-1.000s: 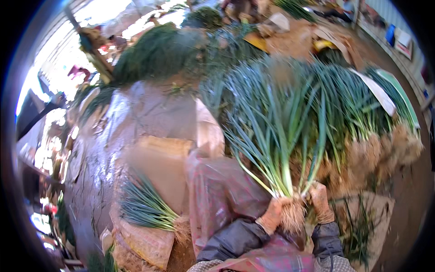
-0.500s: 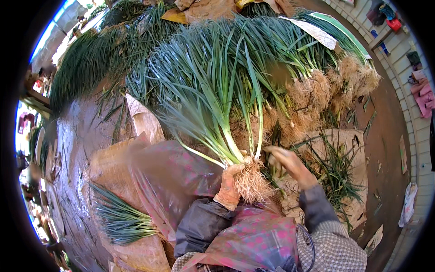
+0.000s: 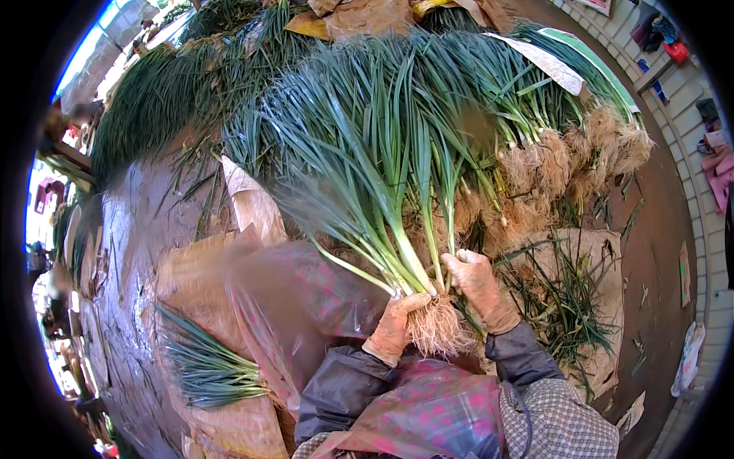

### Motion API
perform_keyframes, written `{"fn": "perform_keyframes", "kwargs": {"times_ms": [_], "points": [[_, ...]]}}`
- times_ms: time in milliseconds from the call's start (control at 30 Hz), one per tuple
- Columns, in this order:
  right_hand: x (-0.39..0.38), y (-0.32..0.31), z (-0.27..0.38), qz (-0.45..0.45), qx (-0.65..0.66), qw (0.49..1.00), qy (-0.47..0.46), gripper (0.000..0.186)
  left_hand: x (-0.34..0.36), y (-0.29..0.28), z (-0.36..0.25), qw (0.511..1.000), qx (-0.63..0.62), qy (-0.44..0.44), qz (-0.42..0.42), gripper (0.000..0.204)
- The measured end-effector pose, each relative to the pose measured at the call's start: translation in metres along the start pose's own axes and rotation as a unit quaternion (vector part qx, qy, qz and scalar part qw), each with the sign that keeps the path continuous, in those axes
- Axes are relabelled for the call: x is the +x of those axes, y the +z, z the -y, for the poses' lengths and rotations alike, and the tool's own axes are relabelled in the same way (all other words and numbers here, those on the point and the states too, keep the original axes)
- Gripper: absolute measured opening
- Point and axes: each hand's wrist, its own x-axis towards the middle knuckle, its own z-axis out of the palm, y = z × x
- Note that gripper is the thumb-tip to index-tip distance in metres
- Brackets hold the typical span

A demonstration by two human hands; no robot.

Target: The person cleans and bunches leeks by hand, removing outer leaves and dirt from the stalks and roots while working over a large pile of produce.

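Note:
Above my lap is a bunch of green onions [image 3: 405, 245], its long dark leaves fanning away from me. Pale, tangled roots [image 3: 440, 327] hang at its near end. My left hand [image 3: 391, 327] is closed round the bunch just above the roots, thumb across the front. At the bunch's right side, my right hand [image 3: 478, 287] is closed with its thumb and fingertips pinching one of the stalks; its other fingers are curled. Both hands look dusted with soil. Behind the bunch, its leaves merge with a wide heap of green onions [image 3: 336, 99].
A smaller bundle of green onions [image 3: 218, 363] rests on brown sacking [image 3: 195, 279] at the left. Loose leaf scraps [image 3: 569, 298] are scattered over a brown sheet [image 3: 608, 264] at the right. Patterned plastic [image 3: 436, 402] covers my lap. Further root clumps [image 3: 543, 164] lie at the upper right.
My right hand has come in against the bunch and closed on a stalk. The bunch and my left hand have shifted slightly right and nearer, partly because the whole view has shifted.

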Motion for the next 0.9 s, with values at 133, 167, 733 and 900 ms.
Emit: {"fn": "perform_keyframes", "kwargs": {"times_ms": [133, 167, 733, 900], "points": [[-0.001, -0.011, 0.003, 0.067, 0.144, 0.985, 0.071, 0.023, 0.0, 0.001, -0.001, 0.994, -0.092, -0.016, 0.049, 0.036], [-0.001, -0.012, 0.003, 0.077, 0.17, 0.98, 0.067, 0.023, -0.001, 0.003, -0.003, 0.99, -0.121, -0.023, 0.067, 0.038], [-0.019, -0.195, -0.118, -0.139, -0.335, 0.925, 0.112, 0.036, -0.01, 0.013, -0.012, 0.985, -0.101, -0.059, 0.129, 0.06], [0.018, -0.06, 0.007, -0.136, -0.413, 0.845, -0.31, 0.053, -0.004, 0.003, -0.008, 0.984, -0.066, -0.085, 0.142, 0.06]]}}
